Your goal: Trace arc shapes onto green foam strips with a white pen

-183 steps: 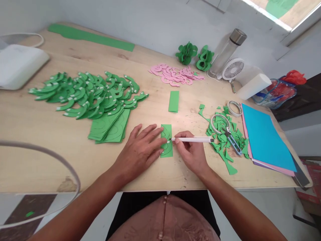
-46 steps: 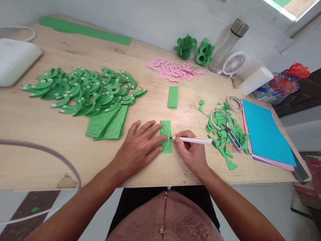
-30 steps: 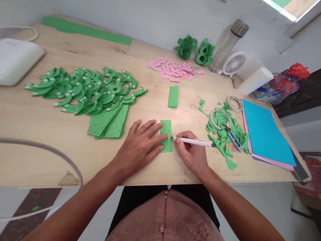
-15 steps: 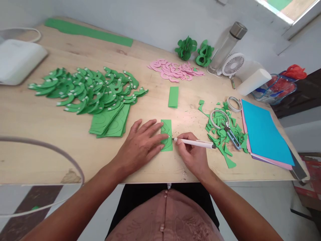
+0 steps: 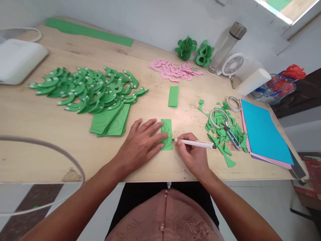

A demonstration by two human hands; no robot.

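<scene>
A small green paper rectangle [image 5: 169, 127] lies on the table close to the front edge, with curved dark lines drawn on it. My left hand [image 5: 142, 140] rests flat with fingers spread, its fingertips pressing on the paper's left side. In my right hand [image 5: 192, 154] is a white pen [image 5: 197, 143], its dark tip just at the paper's right edge. Left of the paper sits a stack of green paper rectangles [image 5: 110, 122] with drawn curves. Beyond the paper lies a plain folded green piece [image 5: 173, 96].
Curved green cutouts with white tabs [image 5: 87, 88] pile at left. Pink cutouts [image 5: 175, 70] lie further back. Green scraps [image 5: 224, 134] hold scissors [image 5: 233, 137] and a tape roll [image 5: 219, 118]. Blue sheets [image 5: 265, 130], a bottle [image 5: 227, 47] and a fan [image 5: 233, 64] stand right; a cable [image 5: 50, 142] loops left.
The pen tip has shifted very slightly at the paper's right edge. My left hand and the paper stay in place.
</scene>
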